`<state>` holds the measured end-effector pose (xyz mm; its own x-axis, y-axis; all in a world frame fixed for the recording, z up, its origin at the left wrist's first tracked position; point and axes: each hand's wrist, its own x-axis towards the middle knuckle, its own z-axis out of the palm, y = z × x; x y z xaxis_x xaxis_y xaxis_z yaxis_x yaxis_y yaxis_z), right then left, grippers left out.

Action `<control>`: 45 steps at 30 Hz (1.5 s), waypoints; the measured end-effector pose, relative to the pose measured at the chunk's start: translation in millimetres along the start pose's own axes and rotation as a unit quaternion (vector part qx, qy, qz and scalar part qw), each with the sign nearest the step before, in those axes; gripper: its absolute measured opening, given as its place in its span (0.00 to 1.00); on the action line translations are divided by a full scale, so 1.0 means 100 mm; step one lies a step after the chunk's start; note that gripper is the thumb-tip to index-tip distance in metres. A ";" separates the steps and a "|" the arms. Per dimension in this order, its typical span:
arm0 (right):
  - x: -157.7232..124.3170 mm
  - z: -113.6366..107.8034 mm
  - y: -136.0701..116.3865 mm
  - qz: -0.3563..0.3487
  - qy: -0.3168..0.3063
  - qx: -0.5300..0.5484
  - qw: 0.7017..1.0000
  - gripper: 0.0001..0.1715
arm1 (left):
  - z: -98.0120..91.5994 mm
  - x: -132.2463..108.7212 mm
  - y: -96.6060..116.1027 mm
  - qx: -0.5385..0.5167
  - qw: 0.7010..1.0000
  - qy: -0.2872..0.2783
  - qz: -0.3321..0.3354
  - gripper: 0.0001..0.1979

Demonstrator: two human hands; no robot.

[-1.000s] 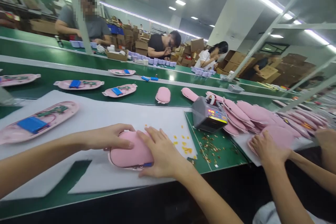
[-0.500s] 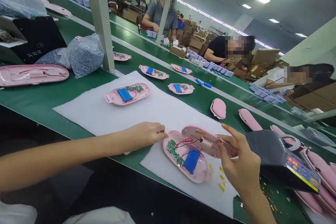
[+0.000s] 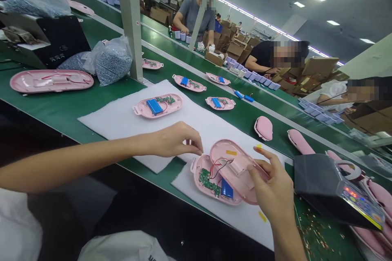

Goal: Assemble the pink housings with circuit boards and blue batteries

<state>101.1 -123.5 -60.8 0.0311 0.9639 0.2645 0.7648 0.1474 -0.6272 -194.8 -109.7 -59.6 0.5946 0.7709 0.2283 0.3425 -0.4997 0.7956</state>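
Note:
My right hand (image 3: 272,187) grips the edge of a pink shell half (image 3: 225,147), its inside turned up, with a yellow tape strip (image 3: 231,153) stuck in it. Another yellow strip (image 3: 259,146) sits on a raised fingertip of that hand. Partly covered below lies a second pink shell half (image 3: 199,189) holding a green circuit board (image 3: 209,182) and a blue battery (image 3: 227,189). Red and black wires (image 3: 219,165) run between the halves. My left hand (image 3: 185,140) is pinched at the lower shell's upper-left end; whatever its fingertips hold is not distinguishable.
Beyond, a filled pink shell half (image 3: 159,106) rests on white foam sheet (image 3: 113,114). A black tape dispenser (image 3: 324,183) stands right, beside stacked pink cases (image 3: 379,195). A metal post (image 3: 130,24) and a bag of small parts (image 3: 113,61) stand left. Several co-workers sit across the bench.
The upper shell half has been turned so its inside faces up more and covers part of the battery. My left hand has risen slightly with its fingers bent down. The camera view has shifted.

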 end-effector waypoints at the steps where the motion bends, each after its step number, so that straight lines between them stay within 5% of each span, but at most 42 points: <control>1: 0.00 0.02 -0.03 0.005 -0.007 0.012 1.000 0.27 | 0.07 0.02 -0.01 -0.072 0.997 0.032 -0.021 0.05; 4: -0.03 0.09 -0.14 0.000 -0.010 0.027 1.000 0.26 | 0.38 0.10 -0.02 -0.177 0.970 0.144 -0.079 0.09; 7: -0.02 0.12 -0.21 -0.030 -0.018 0.045 0.998 0.25 | 0.68 0.22 -0.03 -0.104 0.949 0.292 -0.062 0.09; 9: 0.02 0.10 -0.19 -0.045 -0.014 0.092 0.995 0.25 | 0.80 0.30 -0.05 -0.055 0.939 0.340 -0.014 0.07; 12: 0.13 0.05 -0.08 -0.051 0.008 0.138 0.989 0.28 | 0.85 0.38 -0.12 -0.128 0.946 0.298 -0.030 0.10; 15: 0.20 0.05 -0.05 -0.057 -0.047 0.107 0.992 0.29 | 0.83 0.39 -0.16 -0.232 0.937 0.245 -0.087 0.23; 21: 0.23 0.29 -0.28 -0.115 -0.080 -0.039 0.989 0.32 | 0.86 0.35 -0.15 -0.218 0.944 0.239 -0.060 0.17; 24: 0.29 0.37 -0.31 -0.118 -0.087 -0.023 0.989 0.27 | 0.85 0.35 -0.14 -0.225 0.945 0.228 -0.065 0.18; 29: 0.29 0.39 -0.30 -0.170 0.019 -0.101 0.980 0.23 | 0.80 0.37 -0.11 -0.255 0.950 0.143 -0.110 0.16; 33: 0.21 0.38 -0.33 -0.233 0.066 -0.242 0.940 0.20 | 0.81 0.38 -0.13 -0.244 0.954 0.152 -0.084 0.14; 38: 0.29 0.35 -0.34 -0.169 -0.034 -0.139 0.975 0.23 | 0.82 0.39 -0.21 -0.264 0.945 0.173 -0.081 0.14; 45: 0.35 0.41 -0.28 -0.136 -0.073 -0.060 0.986 0.22 | 0.81 0.39 -0.28 -0.284 0.941 0.147 -0.107 0.11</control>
<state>54.5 -84.9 -64.3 -0.2731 0.9149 0.2972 0.8025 0.3870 -0.4541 -122.0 -97.2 -118.3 0.3003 0.9476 0.1086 -0.0634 -0.0938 0.9936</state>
